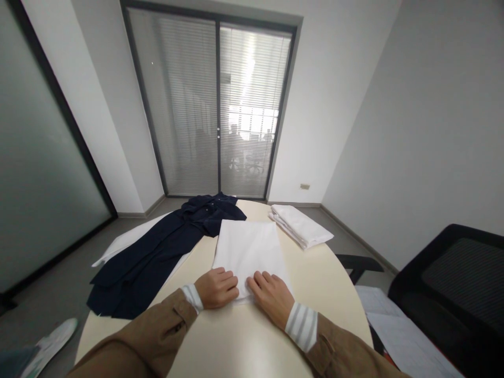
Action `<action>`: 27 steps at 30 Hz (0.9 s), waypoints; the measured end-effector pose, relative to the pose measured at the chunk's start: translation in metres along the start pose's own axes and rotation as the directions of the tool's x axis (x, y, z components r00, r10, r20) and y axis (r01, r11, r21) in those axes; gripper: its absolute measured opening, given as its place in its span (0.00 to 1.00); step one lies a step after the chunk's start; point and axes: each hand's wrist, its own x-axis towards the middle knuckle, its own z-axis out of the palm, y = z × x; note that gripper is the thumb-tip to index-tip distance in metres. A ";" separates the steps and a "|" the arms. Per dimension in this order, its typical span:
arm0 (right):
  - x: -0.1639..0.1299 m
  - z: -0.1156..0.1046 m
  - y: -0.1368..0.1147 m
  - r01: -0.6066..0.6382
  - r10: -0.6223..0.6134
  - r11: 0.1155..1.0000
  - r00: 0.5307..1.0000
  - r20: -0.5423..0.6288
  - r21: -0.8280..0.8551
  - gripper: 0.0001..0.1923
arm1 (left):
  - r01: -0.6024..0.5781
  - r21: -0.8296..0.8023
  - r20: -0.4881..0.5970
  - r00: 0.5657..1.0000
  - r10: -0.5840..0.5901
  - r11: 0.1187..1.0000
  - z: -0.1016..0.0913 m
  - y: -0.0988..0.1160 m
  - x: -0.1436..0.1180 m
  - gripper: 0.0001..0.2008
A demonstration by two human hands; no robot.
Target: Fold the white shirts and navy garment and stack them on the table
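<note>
Both hands rest on the near edge of a folded white cloth point(248, 249) lying flat on a round, pale table point(315, 278). The left hand point(217, 287) sits at the cloth's near-left corner, knuckles up, fingers curled down onto the fabric; whether it grips a fold or only presses cannot be told from here. The right hand point(272, 296) lies just beside it, nearly touching, palm down, fingers loosely together and pointing inward across the cloth's near edge, pressing flat with nothing pinched. Both wrists show striped grey-and-white cuffs under tan sleeves point(157, 336). The cloth stretches away from the hands as a smooth rectangle, its far edge well beyond the fingertips. Beyond and to the right of the right hand, apart from the cloth, lies a stack of folded white fabric point(301, 226), set at an angle near the table's far-right rim. To the left of the left hand, a dark navy garment point(157, 257) with buttons is spread out long, its collar end beyond the cloth's far-left corner and its lower part hanging over the table's left edge. A white sheet point(122, 244) lies under the garment, showing along its left side. Far to the right of the right hand stands a black chair point(457, 283), off the table. Straight ahead, past everything, glass doors with blinds point(216, 110) are closed.
</note>
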 end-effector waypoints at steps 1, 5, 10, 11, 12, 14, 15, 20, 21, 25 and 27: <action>0.000 0.001 0.000 0.001 -0.001 1.000 1.000 0.001 -0.003 0.05 | 0.001 -0.002 0.025 1.000 -0.001 1.000 0.000 0.000 0.000 0.11; 0.000 -0.002 0.003 0.022 -0.024 0.999 0.999 0.041 0.050 0.05 | 0.039 -0.047 0.115 0.993 -0.033 0.998 -0.008 0.001 0.002 0.09; -0.003 -0.017 0.011 -0.034 -0.004 0.964 0.990 0.144 0.262 0.11 | 0.118 -0.114 0.206 0.974 -0.092 0.987 -0.022 0.007 0.006 0.12; -0.004 -0.020 0.011 -0.046 -0.003 0.952 0.987 0.158 0.304 0.12 | 0.129 -0.116 0.216 0.971 -0.102 0.985 -0.024 0.008 0.007 0.11; -0.005 -0.022 0.011 -0.053 -0.004 0.939 0.986 0.167 0.338 0.13 | 0.132 -0.117 0.222 0.969 -0.103 0.984 -0.026 0.009 0.007 0.09; -0.008 -0.025 0.009 -0.065 -0.003 0.921 0.985 0.175 0.383 0.16 | 0.127 -0.128 0.225 0.970 -0.096 0.984 -0.029 0.012 0.009 0.08; -0.010 -0.026 0.009 -0.067 -0.005 0.913 0.984 0.176 0.402 0.17 | 0.129 -0.140 0.227 0.969 -0.095 0.982 -0.029 0.014 0.011 0.09; -0.013 -0.027 0.017 -0.069 -0.055 0.797 0.981 0.185 0.600 0.24 | 0.431 -0.054 0.295 0.869 -0.398 0.901 -0.024 0.028 0.026 0.14; -0.012 -0.027 0.022 -0.067 -0.076 0.760 0.979 0.191 0.647 0.23 | 0.509 -0.015 0.309 0.821 -0.481 0.860 -0.023 0.031 0.030 0.14; -0.006 -0.021 0.040 -0.086 -0.127 0.597 0.972 0.199 0.798 0.19 | 0.646 0.057 0.277 0.722 -0.634 0.761 -0.021 0.041 0.045 0.06; -0.006 -0.014 0.046 -0.159 -0.082 0.519 0.969 0.235 0.840 0.16 | 0.663 0.086 0.212 0.717 -0.664 0.744 -0.018 0.044 0.053 0.04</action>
